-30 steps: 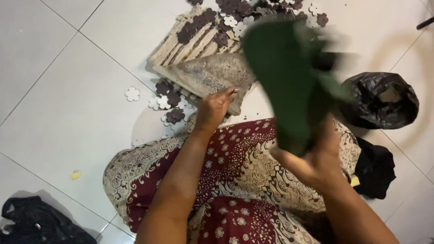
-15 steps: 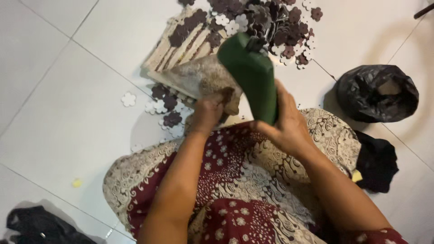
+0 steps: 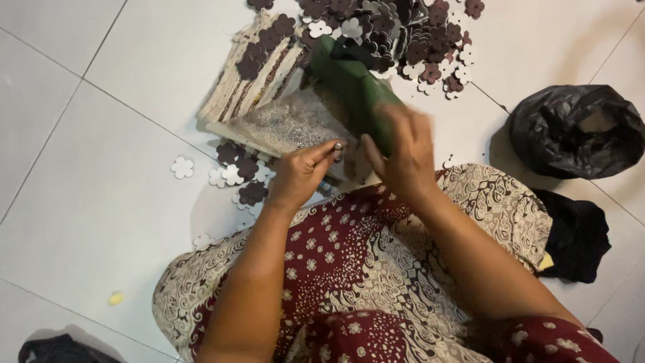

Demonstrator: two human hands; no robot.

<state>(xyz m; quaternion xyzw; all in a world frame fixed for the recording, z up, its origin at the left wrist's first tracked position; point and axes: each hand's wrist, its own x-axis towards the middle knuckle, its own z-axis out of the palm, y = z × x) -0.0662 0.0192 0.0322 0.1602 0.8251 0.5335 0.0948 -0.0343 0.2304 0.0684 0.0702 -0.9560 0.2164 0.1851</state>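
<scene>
From the head view, I sit on the white tiled floor (image 3: 101,154) with my patterned maroon and cream batik skirt (image 3: 363,269) spread over my legs. My right hand (image 3: 403,158) is wrapped around the lower end of a dark green flat foam sheet (image 3: 353,87), fingers pressed together over its edge; the sheet slants up and away from me towards the heap of small brown and white flower-shaped foam cutouts (image 3: 396,33) at the top of the view. My hand and the sheet are blurred, so I cannot tell the exact grip.

My left hand (image 3: 306,171) lies just beside the right one, its fingers curled and its fingertips (image 3: 334,146) pinched on the near edge of a speckled grey-beige flat board (image 3: 292,124), which lies on the floor under the green sheet. Beyond that board lies a cream and brown striped woven mat (image 3: 235,91) with some cutouts on it.

More loose flower cutouts (image 3: 235,178) lie on the floor to the left of my left hand, one white one (image 3: 181,167) apart from the rest. A crumpled black plastic bag (image 3: 574,131) sits well to my right, with a black cloth (image 3: 574,235) beside my knee.
</scene>
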